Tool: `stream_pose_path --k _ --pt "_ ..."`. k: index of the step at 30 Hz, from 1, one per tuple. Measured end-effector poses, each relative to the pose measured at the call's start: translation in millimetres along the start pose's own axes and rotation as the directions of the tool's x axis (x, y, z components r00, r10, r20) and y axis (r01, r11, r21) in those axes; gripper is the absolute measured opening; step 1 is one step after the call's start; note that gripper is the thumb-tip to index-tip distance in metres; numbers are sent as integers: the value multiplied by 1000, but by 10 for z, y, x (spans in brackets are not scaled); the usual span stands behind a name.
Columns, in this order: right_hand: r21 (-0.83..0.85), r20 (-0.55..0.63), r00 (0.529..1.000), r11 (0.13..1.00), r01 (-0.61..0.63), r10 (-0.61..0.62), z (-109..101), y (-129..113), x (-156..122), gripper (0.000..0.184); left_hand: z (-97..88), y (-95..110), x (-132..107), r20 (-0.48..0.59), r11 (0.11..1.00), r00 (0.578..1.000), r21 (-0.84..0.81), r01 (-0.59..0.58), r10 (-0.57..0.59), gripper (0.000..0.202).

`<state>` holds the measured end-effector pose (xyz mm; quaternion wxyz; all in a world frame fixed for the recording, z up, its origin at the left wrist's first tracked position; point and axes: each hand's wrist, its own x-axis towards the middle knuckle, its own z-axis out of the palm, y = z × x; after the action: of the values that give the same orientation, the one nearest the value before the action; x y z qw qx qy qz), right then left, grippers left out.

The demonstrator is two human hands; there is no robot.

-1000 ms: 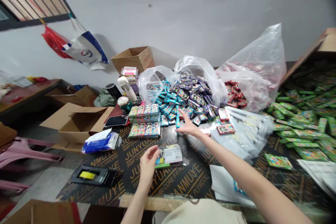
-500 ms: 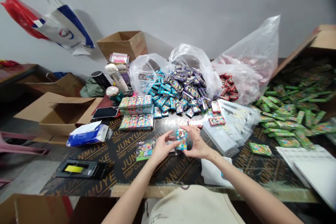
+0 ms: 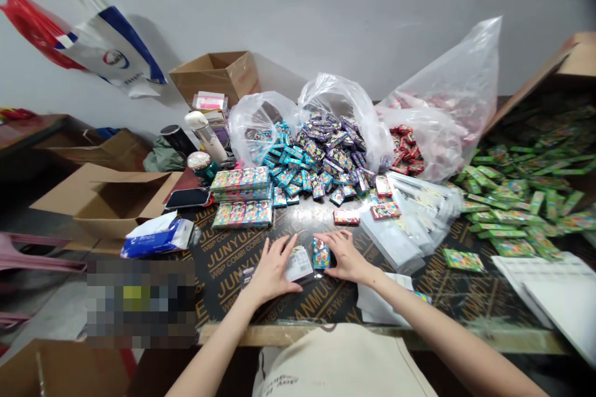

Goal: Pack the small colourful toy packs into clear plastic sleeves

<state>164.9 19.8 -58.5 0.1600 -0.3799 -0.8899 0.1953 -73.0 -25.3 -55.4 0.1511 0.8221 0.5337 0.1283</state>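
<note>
My left hand [image 3: 272, 270] lies flat, fingers spread, on a clear plastic packet with a printed card [image 3: 298, 262] on the dark plywood table [image 3: 223, 260]. My right hand [image 3: 342, 255] is beside it, fingers curled round a small blue box [image 3: 321, 254] that it holds against the packet's right edge. Beyond the hands lie two loose red boxes [image 3: 347, 217] and a spill of blue and purple boxes [image 3: 316, 164] from clear bags.
Stacked rows of boxes [image 3: 242, 195] sit at left centre, clear sleeves [image 3: 410, 223] to the right, green boxes [image 3: 521, 198] spilling from a carton. A phone [image 3: 187, 198], tissue pack [image 3: 156, 237], bottles [image 3: 205, 136] and open cartons [image 3: 112, 198] stand at left.
My right hand took a small blue box from the pile and brought it back to the packet. My left hand went from the packet's left edge to pressing flat on it.
</note>
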Motion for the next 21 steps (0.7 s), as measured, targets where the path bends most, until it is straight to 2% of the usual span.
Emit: stream_pose_path --k 3,6,8,11,15,21 --pt "39 2 1000 999 6 -6 23 30 -19 81 116 35 -114 8 997 1000 75 -21 20 103" --pt "134 30 997 989 62 -67 81 56 -55 85 236 53 -217 -4 992 1000 123 -19 20 84" --pt "207 27 995 974 88 -95 127 68 -78 84 282 56 -253 -4 989 999 147 -34 35 79" --pt "277 6 995 956 95 -101 170 84 -90 80 304 51 -267 -8 985 998 161 -59 61 79" --pt "319 42 988 939 130 -151 156 108 -63 77 306 37 -270 -24 987 996 141 -84 88 82" --pt "282 87 985 952 118 -147 90 121 -60 78 302 28 -276 -32 994 996 79 -78 81 89"
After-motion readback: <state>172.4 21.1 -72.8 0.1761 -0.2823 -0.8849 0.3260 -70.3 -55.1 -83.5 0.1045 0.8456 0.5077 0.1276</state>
